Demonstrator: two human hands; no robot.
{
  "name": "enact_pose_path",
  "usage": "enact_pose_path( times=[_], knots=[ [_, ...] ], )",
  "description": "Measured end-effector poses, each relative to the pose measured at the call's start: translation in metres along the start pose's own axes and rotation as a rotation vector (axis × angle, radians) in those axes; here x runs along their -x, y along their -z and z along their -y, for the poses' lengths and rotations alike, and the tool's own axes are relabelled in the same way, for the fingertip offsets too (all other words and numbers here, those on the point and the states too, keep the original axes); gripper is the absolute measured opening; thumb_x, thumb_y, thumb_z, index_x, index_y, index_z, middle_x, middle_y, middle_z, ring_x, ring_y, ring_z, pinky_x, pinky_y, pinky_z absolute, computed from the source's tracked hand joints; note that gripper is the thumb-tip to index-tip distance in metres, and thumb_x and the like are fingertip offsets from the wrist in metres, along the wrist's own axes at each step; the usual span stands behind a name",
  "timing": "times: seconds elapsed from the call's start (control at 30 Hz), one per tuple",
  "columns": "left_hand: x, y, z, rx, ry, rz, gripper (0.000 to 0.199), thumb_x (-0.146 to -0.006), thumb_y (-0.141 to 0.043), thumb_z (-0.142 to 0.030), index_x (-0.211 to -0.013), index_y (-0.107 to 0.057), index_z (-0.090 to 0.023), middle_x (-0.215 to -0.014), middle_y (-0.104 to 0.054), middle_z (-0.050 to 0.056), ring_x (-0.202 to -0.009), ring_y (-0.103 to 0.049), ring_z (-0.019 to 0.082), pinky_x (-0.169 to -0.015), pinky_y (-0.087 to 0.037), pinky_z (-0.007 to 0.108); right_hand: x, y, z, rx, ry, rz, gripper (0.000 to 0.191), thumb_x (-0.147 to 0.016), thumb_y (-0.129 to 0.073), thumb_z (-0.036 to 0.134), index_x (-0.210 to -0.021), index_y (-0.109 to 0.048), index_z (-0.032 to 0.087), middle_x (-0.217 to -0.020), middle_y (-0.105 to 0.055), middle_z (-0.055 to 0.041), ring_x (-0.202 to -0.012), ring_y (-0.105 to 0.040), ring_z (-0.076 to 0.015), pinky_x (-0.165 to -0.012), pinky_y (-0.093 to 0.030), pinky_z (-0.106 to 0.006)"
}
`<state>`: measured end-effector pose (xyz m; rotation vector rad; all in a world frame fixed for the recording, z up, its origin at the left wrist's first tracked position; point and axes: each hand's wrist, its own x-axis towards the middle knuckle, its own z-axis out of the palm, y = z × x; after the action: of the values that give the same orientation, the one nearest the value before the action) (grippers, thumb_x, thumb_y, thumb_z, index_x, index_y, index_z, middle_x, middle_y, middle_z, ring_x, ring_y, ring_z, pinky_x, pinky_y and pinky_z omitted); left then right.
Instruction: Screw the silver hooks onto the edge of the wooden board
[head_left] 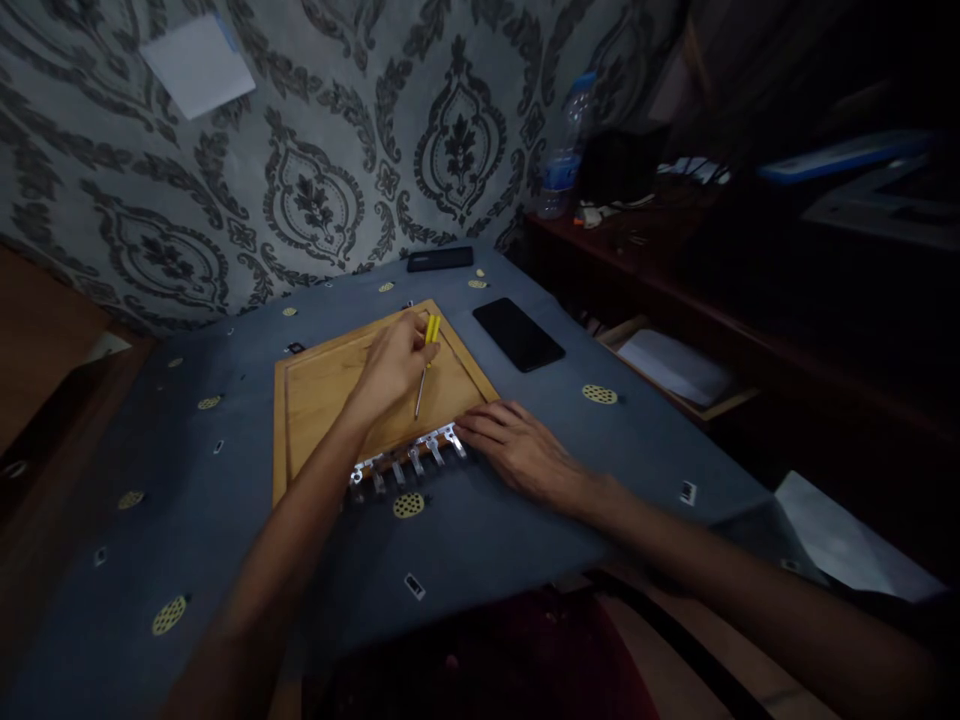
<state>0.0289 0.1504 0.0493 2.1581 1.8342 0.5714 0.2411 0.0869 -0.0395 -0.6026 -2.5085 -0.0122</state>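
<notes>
My left hand (394, 362) is closed around the yellow handle of a screwdriver (433, 330). Its thin metal shaft points down, the tip just over the front part of a framed wooden board (330, 400). A metal hook rail (409, 455) with several hooks lies along the board's near edge, hooks toward me. Stretched out at the board's front right corner, my right hand (525, 455) has its fingertips against the right end of the rail. The underside of those fingers and the thumb are hidden.
A black smartphone (517, 335) lies right of the board on the blue patterned tablecloth (480, 560). Farther back is a dark, flat phone-shaped object (440, 259). A plastic bottle (564, 150) stands on the dark desk (600, 250) at the right, above an open drawer (675, 370).
</notes>
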Motion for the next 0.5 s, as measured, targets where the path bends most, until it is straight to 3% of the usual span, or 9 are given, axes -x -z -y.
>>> enact_pose_path(
  times=[0.1,0.17,0.3,0.5],
  knots=[
    [0.029,0.014,-0.004,0.318,-0.136,-0.226,0.035,-0.09,-0.06,-0.022,-0.123,-0.052,-0.018,-0.09,-0.065,0.001,-0.081,-0.063,0.016,-0.071,-0.049,0.027,0.001,-0.003,0.0,0.019,-0.003,-0.004,0.036,-0.095,-0.048,0.006,-0.125,-0.064,0.014,-0.117,-0.073,-0.0091,-0.113,-0.059,-0.0238,-0.097,-0.045,-0.038],
    [0.049,0.017,-0.009,0.461,-0.171,-0.302,0.041,-0.09,-0.061,-0.024,-0.129,-0.049,-0.022,-0.086,-0.061,-0.001,-0.083,-0.063,0.016,-0.068,-0.05,0.025,0.002,-0.003,0.0,0.027,-0.01,-0.005,0.036,-0.094,-0.048,0.006,-0.125,-0.065,0.015,-0.117,-0.073,-0.0089,-0.113,-0.059,-0.0238,-0.097,-0.045,-0.039],
    [0.071,0.012,-0.02,0.55,-0.183,-0.352,0.041,-0.091,-0.061,-0.024,-0.13,-0.048,-0.024,-0.088,-0.06,0.0,-0.084,-0.063,0.016,-0.067,-0.053,0.023,0.002,-0.003,-0.001,0.033,0.002,0.015,0.036,-0.093,-0.05,0.005,-0.125,-0.065,0.013,-0.119,-0.073,-0.0111,-0.113,-0.059,-0.0252,-0.095,-0.047,-0.041],
    [0.076,0.001,-0.03,0.496,-0.265,-0.349,0.037,-0.093,-0.058,-0.02,-0.128,-0.047,-0.024,-0.097,-0.064,0.001,-0.089,-0.065,0.014,-0.074,-0.056,0.024,0.001,-0.002,-0.001,0.044,0.016,0.005,0.033,-0.095,-0.05,0.008,-0.124,-0.066,0.011,-0.118,-0.073,-0.0129,-0.112,-0.06,-0.0261,-0.095,-0.049,-0.042]
  ],
)
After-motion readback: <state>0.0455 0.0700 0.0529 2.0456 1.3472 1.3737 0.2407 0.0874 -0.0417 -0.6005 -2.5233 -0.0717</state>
